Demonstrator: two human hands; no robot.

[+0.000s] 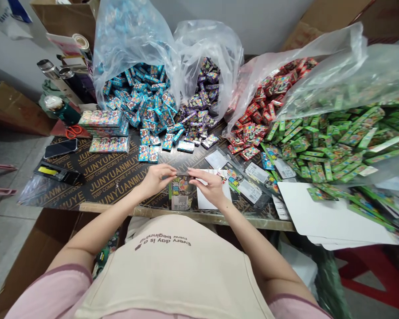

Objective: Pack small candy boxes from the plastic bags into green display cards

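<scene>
Near the table's front edge, my left hand (158, 178) and my right hand (211, 185) face each other with fingers pinched. Between them they hold the top edge of a clear plastic bag with a dark, colourful print (181, 191), which hangs down toward me. A white sheet or card (206, 199) lies under my right hand. Just beyond my hands are two small blue boxes (148, 153) side by side, a pale-faced box (185, 146) and a dark purple box (209, 141). Whether anything is inside the bag I cannot make out.
Clear plastic bags spill blue boxes (149, 97), purple boxes (199, 113), red boxes (256, 128) and green boxes (332, 146) across the back. At left are wrapped stacks (108, 144), orange scissors (73, 131), a phone (61, 149) and bottles (66, 110). White cards (322, 217) overhang the edge at right.
</scene>
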